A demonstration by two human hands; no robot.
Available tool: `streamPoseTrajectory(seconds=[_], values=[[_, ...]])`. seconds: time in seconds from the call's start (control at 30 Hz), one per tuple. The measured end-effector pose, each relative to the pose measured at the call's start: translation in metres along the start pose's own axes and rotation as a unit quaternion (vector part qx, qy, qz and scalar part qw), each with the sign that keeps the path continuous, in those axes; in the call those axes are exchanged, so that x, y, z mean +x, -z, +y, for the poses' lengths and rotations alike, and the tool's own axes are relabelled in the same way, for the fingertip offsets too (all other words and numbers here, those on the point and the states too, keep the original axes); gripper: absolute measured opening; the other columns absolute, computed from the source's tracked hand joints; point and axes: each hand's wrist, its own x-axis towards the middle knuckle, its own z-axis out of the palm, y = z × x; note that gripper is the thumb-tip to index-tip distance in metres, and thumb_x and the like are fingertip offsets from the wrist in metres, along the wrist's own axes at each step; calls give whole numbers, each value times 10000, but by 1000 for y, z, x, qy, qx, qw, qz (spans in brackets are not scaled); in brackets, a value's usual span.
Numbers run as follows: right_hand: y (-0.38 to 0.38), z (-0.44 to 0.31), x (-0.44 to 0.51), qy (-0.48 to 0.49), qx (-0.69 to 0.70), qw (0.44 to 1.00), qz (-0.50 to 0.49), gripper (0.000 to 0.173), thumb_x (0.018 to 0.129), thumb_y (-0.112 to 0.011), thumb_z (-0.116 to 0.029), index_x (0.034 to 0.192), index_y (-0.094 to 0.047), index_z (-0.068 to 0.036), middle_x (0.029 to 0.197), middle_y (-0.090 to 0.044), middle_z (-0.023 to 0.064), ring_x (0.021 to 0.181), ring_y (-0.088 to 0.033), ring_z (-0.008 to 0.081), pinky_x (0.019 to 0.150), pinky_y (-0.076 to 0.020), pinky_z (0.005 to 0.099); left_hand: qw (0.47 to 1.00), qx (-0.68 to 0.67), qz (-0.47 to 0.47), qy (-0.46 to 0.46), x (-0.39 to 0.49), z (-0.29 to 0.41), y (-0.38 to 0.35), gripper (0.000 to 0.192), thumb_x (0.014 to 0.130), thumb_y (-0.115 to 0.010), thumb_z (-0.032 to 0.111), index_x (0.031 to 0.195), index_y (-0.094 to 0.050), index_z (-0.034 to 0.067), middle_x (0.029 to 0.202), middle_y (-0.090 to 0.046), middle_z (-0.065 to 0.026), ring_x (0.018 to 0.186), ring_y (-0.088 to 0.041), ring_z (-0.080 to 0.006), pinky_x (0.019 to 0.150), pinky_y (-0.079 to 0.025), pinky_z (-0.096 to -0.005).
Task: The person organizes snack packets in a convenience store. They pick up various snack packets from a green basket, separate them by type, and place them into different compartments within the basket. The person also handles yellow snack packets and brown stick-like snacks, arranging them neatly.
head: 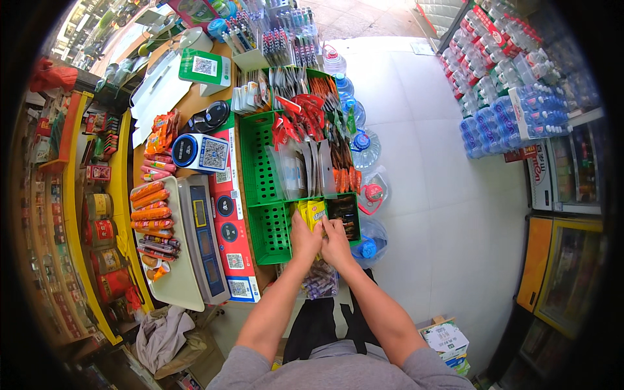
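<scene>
My left hand (304, 239) and my right hand (336, 241) meet at the near end of a green plastic basket (266, 207). Between them are several upright yellow snack packets (313, 211), gripped from both sides, thumbs close together. The packets' lower ends are hidden by my hands. Left of my left hand is a bare basket compartment (271, 231) with slotted walls. Dark packets (344, 212) fill the compartment beside my right hand. Farther back in the basket stand pale clear-edged packets (307, 168), red packets (302, 117) and orange-ended packets (347, 179).
Left on the counter are a scale (204, 239), a tray (187, 287) of wrapped sausages (151, 214) and a payment code box (200, 152). Large water bottles (365, 146) line the basket's right side on the floor. Bottle packs (492, 124) and a glass-door fridge (568, 273) stand far right.
</scene>
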Motion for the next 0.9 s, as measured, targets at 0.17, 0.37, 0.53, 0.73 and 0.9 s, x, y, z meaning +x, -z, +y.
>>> streamPoseTrajectory(seconds=[0.17, 0.37, 0.53, 0.73, 0.9], values=[[13, 0, -20, 0, 215, 976, 40, 703, 858, -674, -93, 1487, -366, -23, 1408, -454, 155, 1315, -454, 306, 1059, -407, 431, 996, -60, 50, -32, -40, 31, 30, 695, 835, -692, 138, 1411, -353, -52, 1285, -530, -271, 1177, -549, -445, 984, -460, -471], [49, 14, -43, -171, 632, 748, -106, 750, 842, -788, -342, 1430, -424, -52, 1348, -558, 71, 1247, -535, 215, 1062, -416, 368, 985, -132, -85, -73, -88, 66, 38, 706, 863, -692, 174, 1438, -344, -41, 1292, -524, -269, 1197, -543, -423, 1005, -448, -447], [70, 45, -65, -197, 652, 729, -70, 716, 826, -797, -366, 1384, -474, -55, 1276, -614, 75, 1152, -612, 234, 999, -485, 393, 981, -122, -107, -102, -91, 58, 23, 742, 924, -655, 303, 1473, -300, -47, 1392, -433, -282, 1310, -425, -416, 1102, -338, -473], [86, 89, -82, -222, 717, 660, -39, 634, 865, -731, -456, 1336, -536, -80, 1193, -664, 100, 1075, -661, 280, 929, -542, 474, 998, -4, 38, 53, -59, 23, 0, 867, 880, -680, 284, 1480, -205, -124, 1544, -224, -321, 1431, -242, -458, 1184, -227, -474], [101, 104, -90, -227, 700, 676, -40, 612, 874, -730, -430, 1338, -544, -78, 1201, -666, 87, 1099, -648, 260, 954, -525, 450, 991, 47, 69, 106, -51, 15, -28, 948, 785, -733, 212, 1478, -179, -123, 1537, -226, -325, 1409, -262, -472, 1176, -246, -496]])
